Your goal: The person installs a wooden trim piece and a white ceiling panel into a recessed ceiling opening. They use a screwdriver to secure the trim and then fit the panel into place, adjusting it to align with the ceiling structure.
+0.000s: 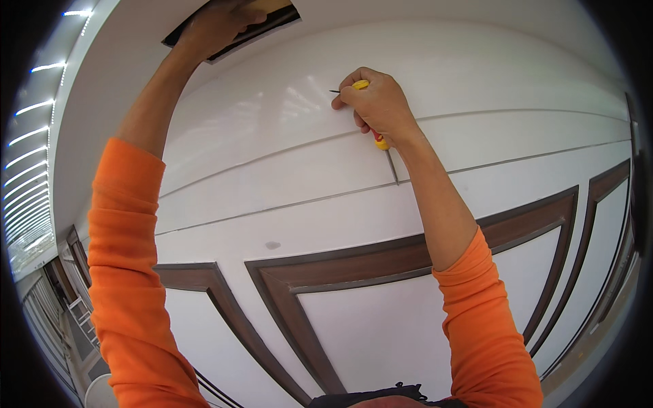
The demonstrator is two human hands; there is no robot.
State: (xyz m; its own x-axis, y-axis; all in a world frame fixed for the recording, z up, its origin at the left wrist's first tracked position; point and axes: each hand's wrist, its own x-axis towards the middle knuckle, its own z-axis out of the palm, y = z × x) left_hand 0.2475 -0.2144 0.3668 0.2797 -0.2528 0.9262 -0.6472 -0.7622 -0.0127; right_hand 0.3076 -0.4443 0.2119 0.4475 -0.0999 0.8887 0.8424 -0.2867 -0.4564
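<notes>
My left hand (214,27) reaches up into a dark rectangular opening (277,27) in the white ceiling, with a tan piece showing inside; its fingers are partly hidden, so its grip is unclear. My right hand (377,102), to the right of the opening, is closed on two screwdrivers against the glossy white panelling behind it. One yellow-handled screwdriver (361,84) has its short dark tip pointing left. The other, red and yellow (381,141), hangs below my fingers with its long metal shaft pointing down.
White panelled wall with dark wood-framed panels (326,265) fills the lower view. A row of bright light strips (30,149) runs along the ceiling at left. A white ladder (81,316) and a pale round object (95,394) are at lower left.
</notes>
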